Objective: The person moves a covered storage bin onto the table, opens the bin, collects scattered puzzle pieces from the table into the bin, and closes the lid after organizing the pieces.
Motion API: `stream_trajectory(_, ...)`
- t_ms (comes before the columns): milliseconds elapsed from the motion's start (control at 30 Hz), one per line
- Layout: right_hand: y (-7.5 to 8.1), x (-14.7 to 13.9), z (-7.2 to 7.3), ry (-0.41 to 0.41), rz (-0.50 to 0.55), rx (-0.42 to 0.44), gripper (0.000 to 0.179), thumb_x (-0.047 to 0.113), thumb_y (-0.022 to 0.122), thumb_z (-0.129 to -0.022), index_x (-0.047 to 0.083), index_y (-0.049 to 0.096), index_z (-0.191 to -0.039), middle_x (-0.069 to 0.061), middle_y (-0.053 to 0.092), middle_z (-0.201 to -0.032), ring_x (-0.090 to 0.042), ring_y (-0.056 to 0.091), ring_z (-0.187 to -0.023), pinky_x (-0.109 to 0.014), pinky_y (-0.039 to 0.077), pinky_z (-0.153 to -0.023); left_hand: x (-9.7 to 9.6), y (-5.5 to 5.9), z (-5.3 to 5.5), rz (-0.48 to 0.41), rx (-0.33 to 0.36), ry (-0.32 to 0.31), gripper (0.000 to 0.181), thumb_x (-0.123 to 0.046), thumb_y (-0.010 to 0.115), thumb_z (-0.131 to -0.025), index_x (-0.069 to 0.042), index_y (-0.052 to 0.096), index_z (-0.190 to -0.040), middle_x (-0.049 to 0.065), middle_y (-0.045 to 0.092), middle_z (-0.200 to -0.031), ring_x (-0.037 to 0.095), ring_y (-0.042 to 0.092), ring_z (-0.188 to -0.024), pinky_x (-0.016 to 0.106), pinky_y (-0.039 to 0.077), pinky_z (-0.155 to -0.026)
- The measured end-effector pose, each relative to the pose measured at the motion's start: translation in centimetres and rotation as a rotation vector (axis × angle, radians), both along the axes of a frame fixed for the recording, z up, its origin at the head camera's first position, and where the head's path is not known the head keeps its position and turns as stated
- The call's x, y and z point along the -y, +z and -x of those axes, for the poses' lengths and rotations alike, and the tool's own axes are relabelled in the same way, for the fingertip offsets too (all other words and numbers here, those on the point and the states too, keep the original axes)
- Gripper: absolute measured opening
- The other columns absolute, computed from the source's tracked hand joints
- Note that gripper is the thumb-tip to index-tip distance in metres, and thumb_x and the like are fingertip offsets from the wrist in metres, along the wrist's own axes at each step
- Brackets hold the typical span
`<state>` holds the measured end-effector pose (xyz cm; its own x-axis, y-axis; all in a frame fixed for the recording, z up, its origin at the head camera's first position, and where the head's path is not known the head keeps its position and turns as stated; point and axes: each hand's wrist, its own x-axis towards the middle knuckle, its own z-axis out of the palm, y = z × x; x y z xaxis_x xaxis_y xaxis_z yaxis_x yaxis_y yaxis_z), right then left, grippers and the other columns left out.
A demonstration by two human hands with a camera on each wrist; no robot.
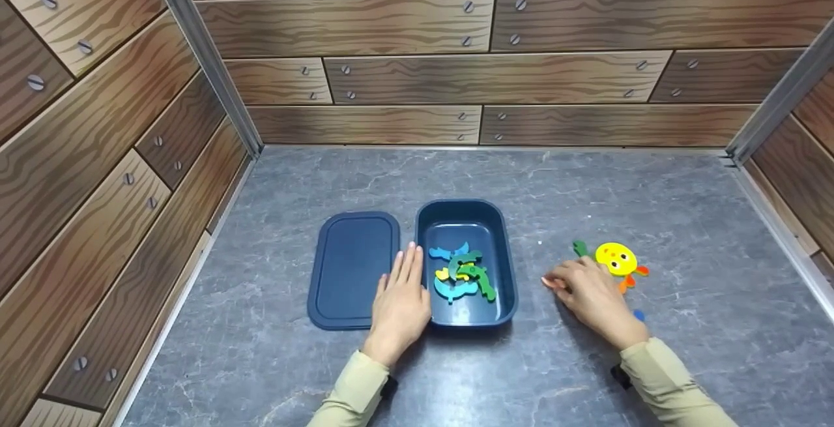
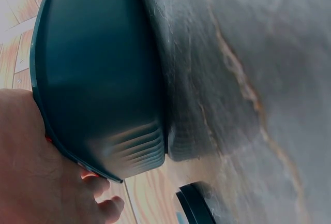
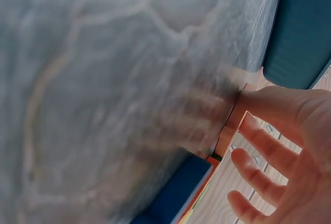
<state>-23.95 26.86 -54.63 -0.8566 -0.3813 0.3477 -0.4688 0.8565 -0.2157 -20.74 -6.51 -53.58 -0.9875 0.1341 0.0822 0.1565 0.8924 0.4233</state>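
My left hand (image 1: pixel 401 306) rests with straight fingers along the left rim of a dark blue plastic box (image 1: pixel 510 270); the left wrist view shows this hand (image 2: pixel 46 167) against the box wall (image 2: pixel 98 69). Inside the box lie blue (image 1: pixel 455 290), green (image 1: pixel 483 283) and yellow (image 1: pixel 443 274) flat shaped pieces, overlapping. To the right of the box, my right hand (image 1: pixel 586 290) is over the table, beside a round yellow piece with eyes (image 1: pixel 616 259). In the right wrist view the fingers of this hand (image 3: pixel 289 157) are spread and loosely bent, with nothing between them.
The box's dark blue lid (image 1: pixel 355 270) lies flat left of the box. A green piece (image 1: pixel 580 248), orange pieces (image 1: pixel 627 283) and a blue piece (image 1: pixel 639 315) lie around the right hand, partly hidden by it. Wood-patterned walls (image 1: pixel 417 81) enclose the grey marbled table (image 1: pixel 313 179).
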Motion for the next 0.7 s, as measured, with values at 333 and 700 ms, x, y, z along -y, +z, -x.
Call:
stream_trajectory(333,0.01,0.5,-0.1,-0.027,-0.002,0.003,0.01,0.017,0.076,-0.085,0.009,0.078,-0.092,-0.002,0.068,-0.084,-0.026,0.059,-0.08,-0.045,0.043,-0.071,0.0,-0.06,0.04,0.002,0.001,0.003,0.061,-0.02,0.038,-0.101,-0.015,0.018,-0.159,-0.003,0.011,-0.164,0.023,0.013,-0.149,0.054,0.02,-0.116)
stream_trajectory(700,0.42,0.6,-0.38,-0.013,0.004,-0.015,0.015,0.013,0.076,-0.082,0.006,0.079,-0.096,-0.001,0.061,-0.079,-0.023,0.051,-0.071,-0.04,0.041,-0.066,-0.05,-0.19,0.06,0.003,-0.002,0.004,0.062,-0.02,0.04,-0.101,-0.016,0.018,-0.159,-0.002,0.01,-0.164,0.024,0.013,-0.149,0.055,0.02,-0.115)
